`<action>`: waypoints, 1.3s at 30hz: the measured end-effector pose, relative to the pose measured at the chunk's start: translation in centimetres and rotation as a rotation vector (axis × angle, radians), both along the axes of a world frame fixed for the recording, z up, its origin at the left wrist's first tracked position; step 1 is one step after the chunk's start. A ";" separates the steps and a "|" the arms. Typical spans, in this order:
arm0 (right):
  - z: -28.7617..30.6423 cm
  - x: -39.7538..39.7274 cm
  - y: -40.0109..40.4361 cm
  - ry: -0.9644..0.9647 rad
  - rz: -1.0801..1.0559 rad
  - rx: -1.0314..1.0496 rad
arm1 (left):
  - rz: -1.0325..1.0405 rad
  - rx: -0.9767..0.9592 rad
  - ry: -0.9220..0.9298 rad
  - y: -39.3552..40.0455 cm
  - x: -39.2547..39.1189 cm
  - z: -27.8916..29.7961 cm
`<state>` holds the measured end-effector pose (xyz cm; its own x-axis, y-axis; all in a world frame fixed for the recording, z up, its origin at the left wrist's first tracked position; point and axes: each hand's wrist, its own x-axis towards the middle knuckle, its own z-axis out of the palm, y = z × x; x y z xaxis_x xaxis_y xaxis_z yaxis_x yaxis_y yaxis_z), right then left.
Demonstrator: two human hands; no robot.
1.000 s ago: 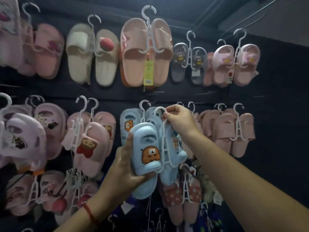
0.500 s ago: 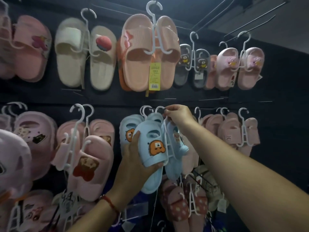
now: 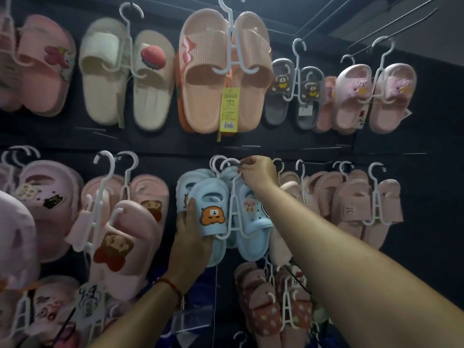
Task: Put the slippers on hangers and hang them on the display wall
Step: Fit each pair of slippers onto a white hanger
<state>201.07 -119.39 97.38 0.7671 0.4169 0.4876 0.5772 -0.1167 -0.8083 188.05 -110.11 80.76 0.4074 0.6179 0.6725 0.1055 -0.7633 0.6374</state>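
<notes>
Left hand [image 3: 188, 234] cups left light-blue bear slipper [image 3: 210, 209] from side and below. Pair sits on white hanger [image 3: 234, 209], against display wall [image 3: 439, 192]. Right hand [image 3: 258, 173] pinches hanger hook at wall peg.

The scene is dim, and the dark wall [image 3: 426, 197] swallows most detail. Soft light from the front falls on the slippers and forearms. The wide lens bows the edges. The pink slipper [image 3: 15, 237] at the left edge is blurred.
</notes>
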 end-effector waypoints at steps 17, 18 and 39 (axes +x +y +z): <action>-28.6 -5.7 -19.2 -0.212 0.201 -0.528 | -0.357 0.251 0.805 -12.9 -10.2 -14.4; -31.7 -6.3 -20.8 -0.142 0.176 -0.634 | -0.377 0.266 0.848 -13.5 -10.4 -16.8; -74.8 -31.1 -35.8 1.297 -0.323 -1.105 | -0.872 0.065 1.703 -15.9 -19.6 -60.1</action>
